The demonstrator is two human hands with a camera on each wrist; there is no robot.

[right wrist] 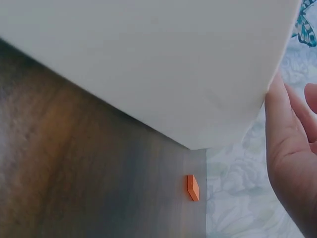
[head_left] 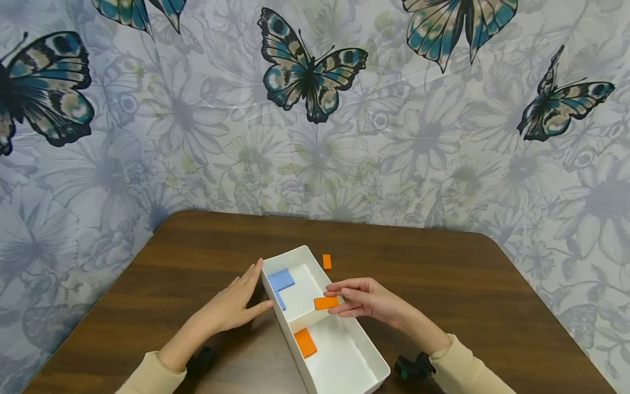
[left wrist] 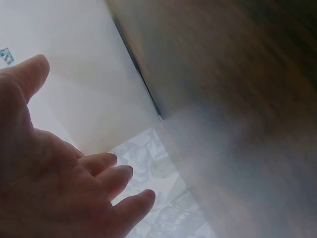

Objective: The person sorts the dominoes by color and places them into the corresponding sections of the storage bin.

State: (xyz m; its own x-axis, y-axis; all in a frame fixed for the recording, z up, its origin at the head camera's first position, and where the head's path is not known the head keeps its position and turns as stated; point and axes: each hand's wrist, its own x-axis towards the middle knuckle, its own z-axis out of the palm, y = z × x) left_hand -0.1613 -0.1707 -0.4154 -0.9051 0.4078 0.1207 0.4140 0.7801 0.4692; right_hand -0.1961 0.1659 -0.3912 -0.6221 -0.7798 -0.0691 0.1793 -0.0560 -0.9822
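A long white box (head_left: 366, 377) with a divider across it stands at an angle on the table. My left hand (head_left: 228, 303), fingers straight, touches its left rim; the left wrist view shows this hand (left wrist: 64, 183) beside the outer wall. Over the right rim, my right hand (head_left: 366, 298) pinches a small orange block (head_left: 325, 303) above the far compartment. In the right wrist view the box wall hides that block and the fingertips of the hand (right wrist: 290, 144). Blue blocks (head_left: 281, 279) lie in the far compartment, an orange block (head_left: 305, 343) in the near one.
Another orange block (head_left: 327, 261) lies on the brown wooden table (head_left: 418, 257) just beyond the box's right side. Behind the table hangs a butterfly-patterned cloth (head_left: 320, 164). A black device (head_left: 415, 366) is at the right wrist.
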